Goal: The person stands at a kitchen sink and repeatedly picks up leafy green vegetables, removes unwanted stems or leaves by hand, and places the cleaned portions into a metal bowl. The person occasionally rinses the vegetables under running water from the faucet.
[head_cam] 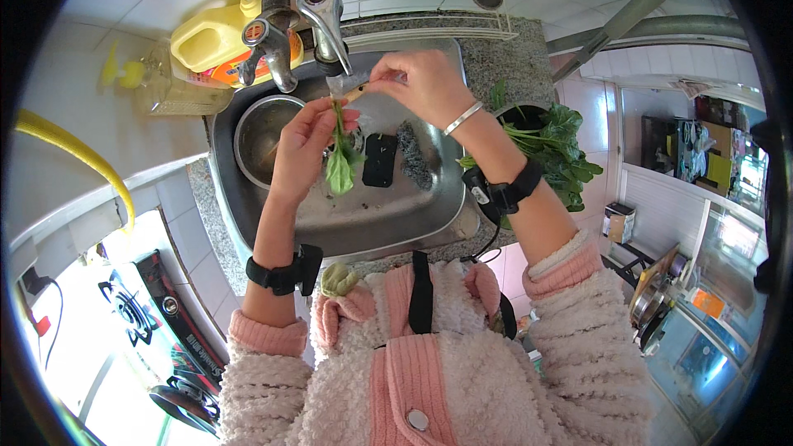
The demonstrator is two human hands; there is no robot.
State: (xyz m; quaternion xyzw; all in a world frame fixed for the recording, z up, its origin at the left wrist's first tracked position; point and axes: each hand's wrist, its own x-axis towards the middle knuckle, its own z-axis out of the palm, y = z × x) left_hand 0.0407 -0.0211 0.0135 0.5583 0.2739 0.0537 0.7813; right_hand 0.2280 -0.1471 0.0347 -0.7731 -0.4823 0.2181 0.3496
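Observation:
Over the stainless steel sink (396, 223), my left hand (308, 139) holds a sprig of leafy greens (341, 167), its leaves hanging down and its stems under the faucet (325, 25). Water runs from the spout onto the stems. My right hand (421, 83), a bangle at its wrist, pinches the end of a small light-brown piece (357, 93) with dark spots, close beside the stems; what it is I cannot tell. A metal bowl (253, 142) lies in the sink left of my left hand. More leafy greens (560, 148) rest at the counter's right side.
A black rectangular object (379, 161) and a dark scouring pad (414, 155) lie in the sink. A second tap (269, 52), a yellow jug (210, 40) and a clear pump bottle (179, 90) stand at the back left. A wire rack (427, 31) is behind the sink. A gas stove (167, 316) sits lower left.

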